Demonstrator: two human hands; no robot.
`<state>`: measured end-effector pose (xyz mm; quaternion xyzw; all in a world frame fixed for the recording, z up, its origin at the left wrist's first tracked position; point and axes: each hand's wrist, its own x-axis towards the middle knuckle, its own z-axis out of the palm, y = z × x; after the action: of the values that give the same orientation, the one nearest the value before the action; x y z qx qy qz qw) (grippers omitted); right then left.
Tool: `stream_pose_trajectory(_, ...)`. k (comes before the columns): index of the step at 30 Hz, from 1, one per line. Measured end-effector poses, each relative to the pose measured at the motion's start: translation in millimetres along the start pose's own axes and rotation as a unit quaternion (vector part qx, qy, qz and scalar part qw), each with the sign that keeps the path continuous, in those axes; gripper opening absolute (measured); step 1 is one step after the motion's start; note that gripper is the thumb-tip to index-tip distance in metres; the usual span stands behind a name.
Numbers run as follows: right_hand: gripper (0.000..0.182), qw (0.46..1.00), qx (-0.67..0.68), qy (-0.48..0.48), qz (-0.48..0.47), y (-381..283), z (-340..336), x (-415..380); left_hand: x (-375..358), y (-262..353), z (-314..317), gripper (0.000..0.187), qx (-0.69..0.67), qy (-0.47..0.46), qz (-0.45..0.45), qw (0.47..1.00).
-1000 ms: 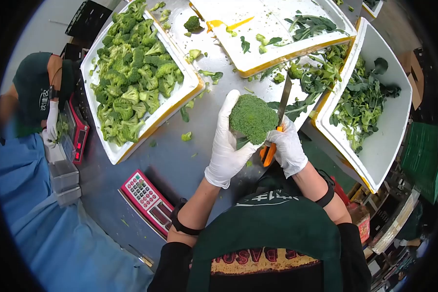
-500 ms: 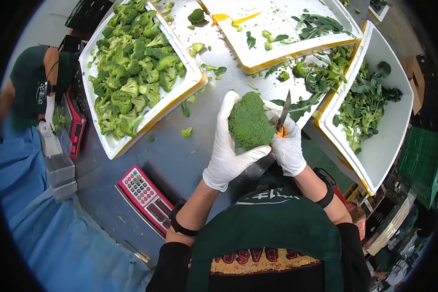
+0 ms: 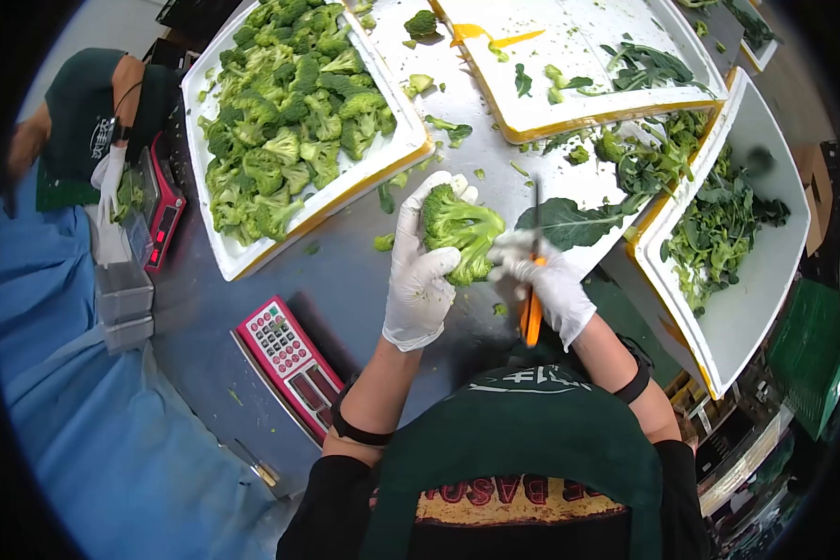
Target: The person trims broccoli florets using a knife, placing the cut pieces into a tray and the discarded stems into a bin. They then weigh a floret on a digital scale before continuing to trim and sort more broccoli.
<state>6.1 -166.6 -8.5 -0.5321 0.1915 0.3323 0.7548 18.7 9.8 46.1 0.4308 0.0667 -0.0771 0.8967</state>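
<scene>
A broccoli head [image 3: 464, 229] is gripped in my white-gloved left hand [image 3: 414, 291], tilted on its side so that its pale stalks face right. My right hand [image 3: 553, 285], also gloved, is closed around a knife with an orange handle [image 3: 531, 319]. Its thin blade points away from me, close beside the stalks. My right fingertips are right at the cut end of the broccoli. A large leaf [image 3: 574, 222] lies just beyond the blade.
A white foam box [image 3: 331, 217] of broccoli florets stands at left. Foam trays [image 3: 616, 105] and a bin [image 3: 765, 233] with leaf trimmings are at right. A pink scale [image 3: 287, 350] sits near my left forearm. Another person's gloved hand [image 3: 110, 182] is beside a red scale [image 3: 165, 219].
The broccoli has turned from crown up to stalks showing. My right fingers have moved to its cut end, and the knife's orange handle now shows below the hand. The camera view has shifted.
</scene>
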Motion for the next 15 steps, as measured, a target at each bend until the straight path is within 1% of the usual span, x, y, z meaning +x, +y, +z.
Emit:
stream_pose_trajectory(2, 0.035, 0.994, -0.034, -0.049, 0.093, 10, 9, 3, -1, 2, -3, 0.078, -0.022, 0.002, -0.001, 1.000)
stream_pose_trajectory(5, 0.036, 0.995, 0.089, 0.035, 0.003, 15, -8, 27, -2, 3, -6, 0.078, -0.023, -0.002, 0.001, 1.000)
stream_pose_trajectory(6, 0.037, 0.991, 0.036, 0.105, -0.078, 3, -19, 35, -3, 4, -7, 0.078, -0.020, -0.004, 0.006, 1.000)
stream_pose_trajectory(7, 0.038, 0.980, 0.012, 0.154, -0.128, -12, -30, 39, -5, 4, -7, 0.077, -0.017, -0.006, 0.009, 1.000)
stream_pose_trajectory(8, 0.041, 0.962, -0.010, 0.207, -0.176, -28, -34, 40, -6, 4, -10, 0.077, 0.020, -0.001, 0.015, 1.000)
stream_pose_trajectory(9, 0.041, 0.962, -0.060, 0.192, -0.187, -37, -45, 34, -6, 2, -13, 0.077, 0.056, 0.001, 0.020, 0.998)
stream_pose_trajectory(11, 0.039, 0.975, -0.083, 0.114, -0.174, -44, -43, 22, -5, 0, -16, 0.076, 0.124, -0.009, 0.036, 0.992)
stream_pose_trajectory(12, 0.039, 0.979, -0.120, 0.071, -0.150, -53, -30, 7, -4, 2, -18, 0.075, 0.156, -0.019, 0.044, 0.987)
stream_pose_trajectory(13, 0.034, 0.993, -0.047, 0.007, -0.104, -57, -19, -4, -3, 2, -18, 0.074, 0.189, -0.029, 0.053, 0.980)
stream_pose_trajectory(15, 0.040, 0.997, -0.038, -0.049, -0.048, -59, -1, -18, -1, -1, -18, 0.073, 0.237, -0.027, 0.080, 0.968)
